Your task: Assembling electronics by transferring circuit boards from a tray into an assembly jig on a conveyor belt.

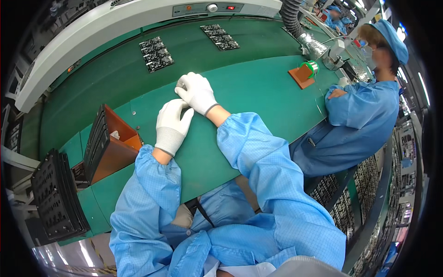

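Note:
Both my hands wear white knit gloves and rest close together at the far side of the green bench mat [258, 92], by the conveyor. My left hand [172, 121] lies with its thumb apart from loosely bent fingers, and nothing shows in it. Just beyond it to the right, my right hand [197, 93] has its fingers loosely curled, with a gap by the thumb and no object visible. On the green conveyor belt [110, 64] ahead lie a black populated circuit board panel [156, 54] and a second circuit board panel [220, 37] farther right.
A brown bin [117, 138] leans beside black trays [94, 143] at left, near stacked black fixtures [53, 198]. A white machine frame [92, 41] arches over the conveyor. A green solder spool [313, 68] stands on a brown holder [302, 79]. A co-worker [364, 106] sits at right.

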{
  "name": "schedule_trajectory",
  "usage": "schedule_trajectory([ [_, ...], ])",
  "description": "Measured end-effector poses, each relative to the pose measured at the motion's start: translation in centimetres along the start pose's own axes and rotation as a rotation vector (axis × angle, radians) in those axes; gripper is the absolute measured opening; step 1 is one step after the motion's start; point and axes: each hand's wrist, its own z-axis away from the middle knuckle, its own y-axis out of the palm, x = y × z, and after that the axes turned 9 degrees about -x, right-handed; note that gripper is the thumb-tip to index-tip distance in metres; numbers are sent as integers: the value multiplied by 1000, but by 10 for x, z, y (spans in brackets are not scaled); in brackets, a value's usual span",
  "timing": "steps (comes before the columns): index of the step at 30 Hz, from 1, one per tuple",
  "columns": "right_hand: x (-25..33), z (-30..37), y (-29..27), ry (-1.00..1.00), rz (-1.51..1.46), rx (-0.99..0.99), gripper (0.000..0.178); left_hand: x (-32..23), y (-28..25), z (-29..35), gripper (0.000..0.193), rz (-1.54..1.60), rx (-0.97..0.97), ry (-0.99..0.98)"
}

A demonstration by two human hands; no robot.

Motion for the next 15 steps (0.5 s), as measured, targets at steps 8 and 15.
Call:
schedule_trajectory([
  [8,-8,-1,-7,-54,-41,75,17,3,0,1,16,-11,11,51],
  [15,-4,0,-6,-58,-2,80,15,5,-1,2,17,-48,44,33],
])
